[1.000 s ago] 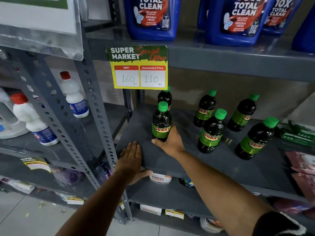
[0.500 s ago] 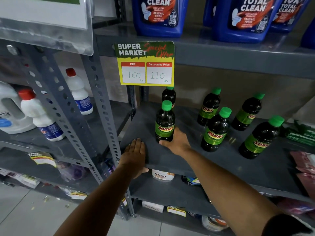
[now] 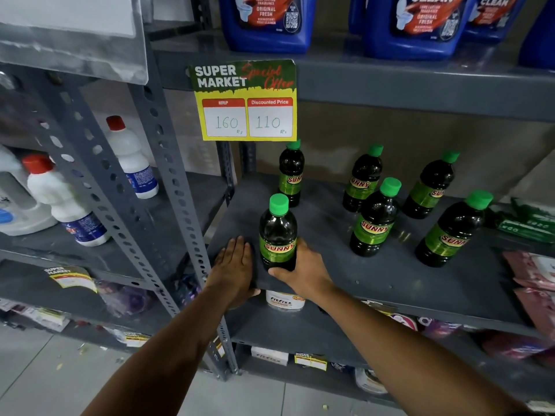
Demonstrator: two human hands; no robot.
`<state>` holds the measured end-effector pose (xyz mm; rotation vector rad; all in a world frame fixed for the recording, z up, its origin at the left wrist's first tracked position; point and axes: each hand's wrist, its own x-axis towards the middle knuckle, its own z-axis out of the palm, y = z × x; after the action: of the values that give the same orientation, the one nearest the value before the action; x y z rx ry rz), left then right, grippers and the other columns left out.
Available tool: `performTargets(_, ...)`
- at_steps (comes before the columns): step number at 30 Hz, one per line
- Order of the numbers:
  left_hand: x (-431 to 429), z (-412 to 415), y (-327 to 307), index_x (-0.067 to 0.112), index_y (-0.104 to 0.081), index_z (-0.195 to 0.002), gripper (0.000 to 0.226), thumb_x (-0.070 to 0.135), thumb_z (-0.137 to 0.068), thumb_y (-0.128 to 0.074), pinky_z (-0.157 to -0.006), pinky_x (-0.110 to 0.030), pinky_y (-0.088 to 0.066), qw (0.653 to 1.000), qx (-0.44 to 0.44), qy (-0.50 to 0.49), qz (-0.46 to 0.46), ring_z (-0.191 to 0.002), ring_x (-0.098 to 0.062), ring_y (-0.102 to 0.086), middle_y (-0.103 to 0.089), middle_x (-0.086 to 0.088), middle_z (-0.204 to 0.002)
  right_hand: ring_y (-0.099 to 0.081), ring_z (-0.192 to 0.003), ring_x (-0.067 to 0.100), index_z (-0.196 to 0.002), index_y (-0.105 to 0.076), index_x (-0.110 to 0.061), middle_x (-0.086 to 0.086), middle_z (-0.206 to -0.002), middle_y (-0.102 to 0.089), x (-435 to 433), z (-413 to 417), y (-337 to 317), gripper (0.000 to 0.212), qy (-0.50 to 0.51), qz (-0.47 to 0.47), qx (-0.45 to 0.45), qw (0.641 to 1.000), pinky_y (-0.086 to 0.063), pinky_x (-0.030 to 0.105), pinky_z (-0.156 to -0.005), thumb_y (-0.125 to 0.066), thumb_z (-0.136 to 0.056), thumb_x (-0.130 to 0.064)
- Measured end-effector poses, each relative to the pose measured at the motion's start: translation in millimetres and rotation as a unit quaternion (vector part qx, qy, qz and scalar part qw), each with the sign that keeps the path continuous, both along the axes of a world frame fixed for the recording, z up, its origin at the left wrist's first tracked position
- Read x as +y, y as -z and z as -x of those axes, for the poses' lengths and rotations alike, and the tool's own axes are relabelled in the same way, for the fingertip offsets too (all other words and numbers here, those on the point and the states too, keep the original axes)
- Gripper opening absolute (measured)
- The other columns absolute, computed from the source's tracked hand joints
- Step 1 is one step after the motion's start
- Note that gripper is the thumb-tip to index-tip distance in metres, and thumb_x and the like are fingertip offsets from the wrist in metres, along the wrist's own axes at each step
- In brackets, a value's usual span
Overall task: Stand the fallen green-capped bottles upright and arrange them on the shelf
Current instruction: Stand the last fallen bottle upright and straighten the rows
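Several dark "SUNNY" bottles with green caps stand upright on the grey shelf (image 3: 390,280). The nearest one (image 3: 277,232) is at the shelf's front left edge, and my right hand (image 3: 303,271) is wrapped around its base. Behind it stands another bottle (image 3: 290,172). More stand to the right: one at the back (image 3: 362,178), one in the middle (image 3: 375,219), one further back right (image 3: 431,186) and one at the front right (image 3: 453,231). My left hand (image 3: 234,268) lies flat on the shelf's front left corner, fingers together, holding nothing.
A yellow price tag (image 3: 244,100) hangs from the upper shelf, which carries blue cleaner jugs (image 3: 267,22). White red-capped bottles (image 3: 60,202) stand on the left rack. Green packets (image 3: 525,223) and pink packets (image 3: 534,277) lie at the shelf's right end. A perforated upright (image 3: 177,205) borders the left.
My right hand has drawn the nearest bottle toward the shelf's front edge, away from the bottle behind it. My left hand stays flat on the corner.
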<state>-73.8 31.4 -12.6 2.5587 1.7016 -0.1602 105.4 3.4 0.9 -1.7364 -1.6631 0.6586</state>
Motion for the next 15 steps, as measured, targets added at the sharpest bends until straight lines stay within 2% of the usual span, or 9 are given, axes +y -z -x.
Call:
performTargets(2,-1.4,0.0,-0.8,0.001,0.012,-0.146,0.111,0.056,-0.081,-0.060,-0.115,-0.042,0.001,1.000,-0.001,0.001,-0.002,-0.143,-0.033,0.011,0.012,-0.020,-0.157,-0.058,-0.120,0.023,-0.130,-0.050,-0.015,0.004,-0.127,-0.063,-0.1,0.4,0.7,0.073,-0.002,0.001,-0.002,1.000,-0.047,0.028,-0.095,-0.086,-0.070,-0.036)
performTargets(6,-2.3,0.7,-0.8,0.001,0.011,-0.146,0.109,0.057,-0.082,-0.058,-0.117,-0.042,0.000,1.000,-0.007,0.002,-0.008,-0.144,-0.033,0.010,0.012,-0.020,-0.157,-0.036,-0.140,0.021,-0.149,-0.029,-0.016,0.004,-0.147,-0.039,-17.5,-5.9,4.6,0.106,-0.008,-0.026,0.051,0.998,-0.036,0.040,-0.113,-0.083,-0.065,-0.052)
performTargets(8,-1.6,1.4,0.1,0.002,0.012,-0.146,0.109,0.055,-0.082,-0.059,-0.118,-0.042,0.001,1.000,-0.012,-0.002,-0.003,-0.143,-0.031,0.012,0.013,-0.018,-0.157,-0.040,-0.133,0.030,-0.142,-0.035,-0.010,0.011,-0.137,-0.040,-30.5,-17.7,9.4,0.096,0.089,-0.153,0.059,0.982,-0.038,0.051,-0.108,-0.075,-0.068,-0.056)
performTargets(10,-0.5,1.0,2.0,0.003,0.012,-0.146,0.110,0.054,-0.081,-0.060,-0.117,-0.042,0.001,1.000,-0.019,-0.001,-0.008,-0.143,-0.031,0.011,0.013,-0.018,-0.157,-0.042,-0.120,0.037,-0.128,-0.037,-0.012,0.021,-0.126,-0.042,-36.7,-38.1,11.3,0.084,0.232,-0.257,0.038,0.937,-0.038,0.056,-0.100,-0.071,-0.066,-0.057)
performTargets(11,-0.2,1.1,2.0,0.003,0.010,-0.147,0.110,0.055,-0.080,-0.061,-0.117,-0.042,0.001,1.000,-0.021,0.001,-0.013,-0.144,-0.031,0.010,0.011,-0.018,-0.157,-0.042,-0.117,0.040,-0.124,-0.035,-0.013,0.025,-0.123,-0.043,-34.1,-51.6,7.6,0.083,0.296,-0.278,0.032,0.914,-0.037,0.057,-0.098,-0.071,-0.064,-0.057)
performTargets(13,0.8,1.3,2.7,0.003,0.008,-0.147,0.112,0.055,-0.078,-0.063,-0.117,-0.042,-0.002,1.000,-0.021,0.002,-0.019,-0.144,-0.031,0.007,0.008,-0.018,-0.157,-0.041,-0.121,0.046,-0.129,-0.035,-0.008,0.029,-0.126,-0.044,-23.7,-82.3,-2.5,0.093,0.381,-0.253,0.036,0.889,-0.035,0.061,-0.099,-0.080,-0.060,-0.051)
performTargets(15,1.4,0.2,1.4,0.002,0.006,-0.147,0.113,0.056,-0.077,-0.064,-0.118,-0.043,-0.004,1.000,-0.013,0.001,-0.019,-0.144,-0.032,0.005,0.006,-0.018,-0.157,-0.041,-0.130,0.042,-0.139,-0.034,0.000,0.024,-0.135,-0.045,-12.6,-113.2,-11.0,0.106,0.381,-0.172,0.039,0.908,-0.035,0.060,-0.105,-0.091,-0.058,-0.041)
